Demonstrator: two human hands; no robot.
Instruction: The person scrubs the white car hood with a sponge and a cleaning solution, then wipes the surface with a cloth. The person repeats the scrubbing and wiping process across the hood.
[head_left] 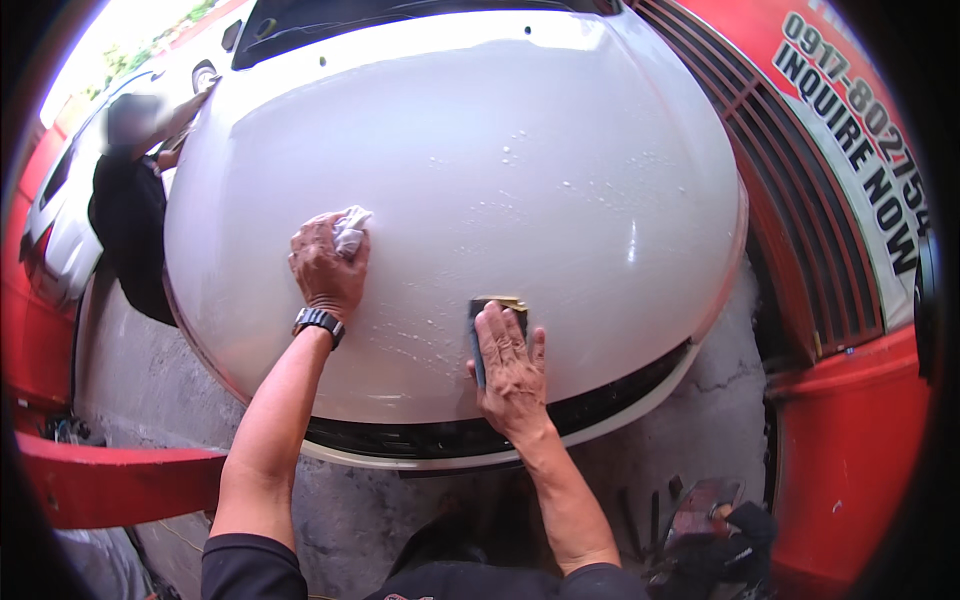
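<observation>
Car hood (420, 160), white, bearing droplets (506, 150). Left grip (328, 262) clenches a crumpled white cloth (350, 230); right grip (512, 375) holds a dark sanding pad (476, 345) against the hood.

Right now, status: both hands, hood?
Left hand grips white cloth. Right hand holds dark pad against hood. Droplets on hood. Person at hood's left edge, away from both hands.

Dark short sleeves (252, 568) (and a wristwatch (319, 322)) are worn.
</observation>
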